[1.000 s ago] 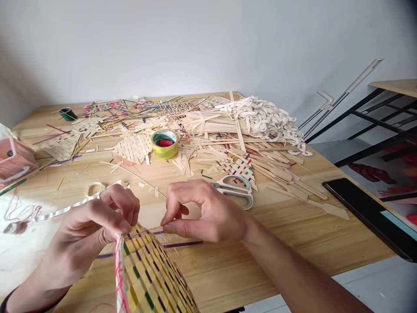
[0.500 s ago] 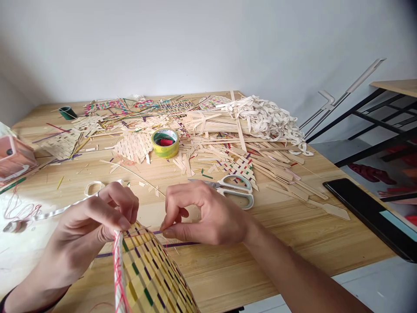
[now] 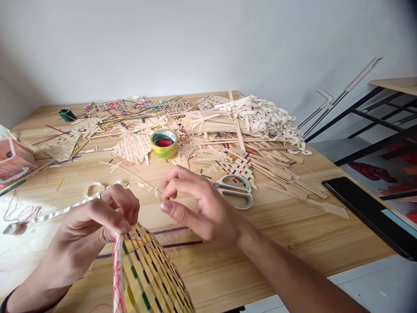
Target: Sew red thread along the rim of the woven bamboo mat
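My left hand (image 3: 93, 224) pinches the top rim of a woven bamboo piece (image 3: 150, 278), yellow with green and purple squares, which stands up from the near table edge. Red thread runs down its white-bound left edge (image 3: 117, 278). My right hand (image 3: 202, 204) hovers just right of the rim, a little above it, with index finger and thumb curled close together. Whether a thin thread is between them I cannot tell. Two purple strips (image 3: 176, 229) lie on the table under that hand.
White-handled scissors (image 3: 239, 191) lie right behind my right hand. A yellow tape roll (image 3: 164, 143), woven scraps and a heap of white strips (image 3: 267, 115) cover the far table. A black phone (image 3: 368, 208) lies at the right edge, a pink box (image 3: 13, 156) at the left.
My right hand has lifted up and away from the rim of the woven piece, where its fingertips were pinched. My left hand keeps its hold.
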Demonstrator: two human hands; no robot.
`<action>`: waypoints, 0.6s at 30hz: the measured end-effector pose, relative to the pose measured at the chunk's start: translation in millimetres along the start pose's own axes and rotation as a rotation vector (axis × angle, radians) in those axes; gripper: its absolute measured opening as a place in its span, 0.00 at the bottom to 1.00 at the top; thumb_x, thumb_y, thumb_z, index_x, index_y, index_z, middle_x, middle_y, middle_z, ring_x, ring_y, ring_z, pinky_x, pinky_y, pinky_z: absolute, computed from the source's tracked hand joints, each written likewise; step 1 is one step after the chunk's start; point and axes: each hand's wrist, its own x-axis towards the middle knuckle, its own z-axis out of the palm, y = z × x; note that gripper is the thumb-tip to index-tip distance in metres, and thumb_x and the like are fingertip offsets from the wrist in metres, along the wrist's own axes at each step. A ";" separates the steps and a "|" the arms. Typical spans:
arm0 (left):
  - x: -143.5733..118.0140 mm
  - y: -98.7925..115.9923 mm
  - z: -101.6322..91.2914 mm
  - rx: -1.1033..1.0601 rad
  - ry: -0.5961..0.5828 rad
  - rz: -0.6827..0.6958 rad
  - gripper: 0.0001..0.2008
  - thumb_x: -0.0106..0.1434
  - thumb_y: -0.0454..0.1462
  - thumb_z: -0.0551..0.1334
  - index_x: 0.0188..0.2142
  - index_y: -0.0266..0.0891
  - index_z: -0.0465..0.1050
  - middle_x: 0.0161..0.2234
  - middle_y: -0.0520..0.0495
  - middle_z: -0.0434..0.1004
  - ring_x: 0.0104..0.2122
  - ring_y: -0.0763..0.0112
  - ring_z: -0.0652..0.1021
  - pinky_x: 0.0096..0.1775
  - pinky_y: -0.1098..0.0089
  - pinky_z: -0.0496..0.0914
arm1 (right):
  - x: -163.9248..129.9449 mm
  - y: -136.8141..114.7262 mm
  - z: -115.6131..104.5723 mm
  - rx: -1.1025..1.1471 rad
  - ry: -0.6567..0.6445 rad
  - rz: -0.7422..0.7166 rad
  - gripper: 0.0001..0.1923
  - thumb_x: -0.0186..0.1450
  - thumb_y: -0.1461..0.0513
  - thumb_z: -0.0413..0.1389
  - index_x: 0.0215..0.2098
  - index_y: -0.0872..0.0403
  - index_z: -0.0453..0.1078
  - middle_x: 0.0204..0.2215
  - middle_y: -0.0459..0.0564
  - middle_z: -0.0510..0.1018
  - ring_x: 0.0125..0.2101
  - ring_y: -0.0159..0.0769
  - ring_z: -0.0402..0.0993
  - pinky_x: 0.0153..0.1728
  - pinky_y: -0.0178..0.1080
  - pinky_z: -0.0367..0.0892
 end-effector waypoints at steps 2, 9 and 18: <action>0.1 0.4 1.6 0.018 -0.022 -0.026 0.06 0.75 0.36 0.64 0.46 0.50 0.79 0.38 0.48 0.70 0.40 0.65 0.73 0.40 0.64 0.72 | -0.4 -0.1 4.6 0.043 -0.026 -0.034 0.04 0.73 0.64 0.62 0.39 0.56 0.76 0.38 0.49 0.76 0.44 0.35 0.73 0.50 0.39 0.68; 7.9 4.3 7.3 0.171 -0.032 -0.022 0.04 0.75 0.38 0.64 0.43 0.51 0.80 0.38 0.49 0.75 0.39 0.66 0.77 0.37 0.68 0.75 | -3.7 3.6 22.2 0.148 -0.060 -0.085 0.04 0.72 0.64 0.65 0.38 0.56 0.76 0.38 0.50 0.80 0.42 0.34 0.77 0.49 0.39 0.72; 6.1 6.1 9.3 0.224 -0.029 -0.047 0.07 0.76 0.38 0.61 0.42 0.50 0.78 0.38 0.48 0.79 0.38 0.64 0.79 0.39 0.64 0.77 | -4.7 0.9 17.0 0.000 -0.030 -0.119 0.08 0.74 0.68 0.59 0.35 0.55 0.74 0.33 0.48 0.77 0.35 0.32 0.75 0.39 0.36 0.72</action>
